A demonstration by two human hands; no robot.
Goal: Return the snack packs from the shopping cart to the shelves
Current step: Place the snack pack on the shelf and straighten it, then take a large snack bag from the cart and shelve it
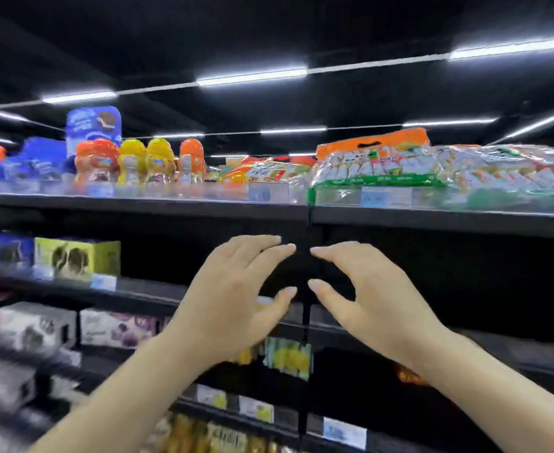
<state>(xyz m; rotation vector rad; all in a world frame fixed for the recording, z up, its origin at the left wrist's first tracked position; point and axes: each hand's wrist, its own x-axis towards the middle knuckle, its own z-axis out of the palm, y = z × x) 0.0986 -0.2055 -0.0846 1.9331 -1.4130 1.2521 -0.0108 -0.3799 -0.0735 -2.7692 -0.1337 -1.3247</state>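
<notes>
My left hand (233, 295) and my right hand (367, 295) are raised side by side in front of the dark gap under the top shelf (269, 210). Both have relaxed, spread fingers and hold nothing. On the top shelf to the right lie clear snack packs with an orange header (377, 161) and more of the same kind (504, 171). The shopping cart is not in view. The picture is blurred by motion.
Orange and yellow jars (138, 161) and a blue box (92, 125) stand at the top shelf's left. Green (76, 256) and white boxes (37, 325) fill lower shelves on the left. Price tags (344, 431) line the shelf edges. A black upright (308, 322) divides the shelving.
</notes>
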